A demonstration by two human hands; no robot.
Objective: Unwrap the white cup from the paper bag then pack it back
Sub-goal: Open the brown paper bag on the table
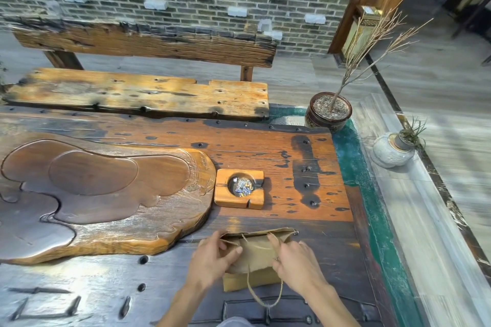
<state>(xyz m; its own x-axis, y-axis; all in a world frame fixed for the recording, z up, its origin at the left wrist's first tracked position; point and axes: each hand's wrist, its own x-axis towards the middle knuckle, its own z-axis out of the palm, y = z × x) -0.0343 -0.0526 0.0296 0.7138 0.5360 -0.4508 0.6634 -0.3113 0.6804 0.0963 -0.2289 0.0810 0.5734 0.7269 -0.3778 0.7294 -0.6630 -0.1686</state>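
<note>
A brown paper bag (255,249) lies on the dark wooden table (305,167) near its front edge, with a twine handle (265,297) looping toward me. My left hand (212,257) pinches the bag's left side near its folded top. On the bag's right side, the fingers of my right hand (295,260) hold the paper and twine. The white cup is hidden; a bulge in the bag sits between my hands.
A carved wooden tea tray (101,194) fills the table's left. A square wooden ashtray (240,188) stands just beyond the bag. A bench (138,93) lies across the table. A potted dry branch (328,111) and a white pot (393,152) stand at the right.
</note>
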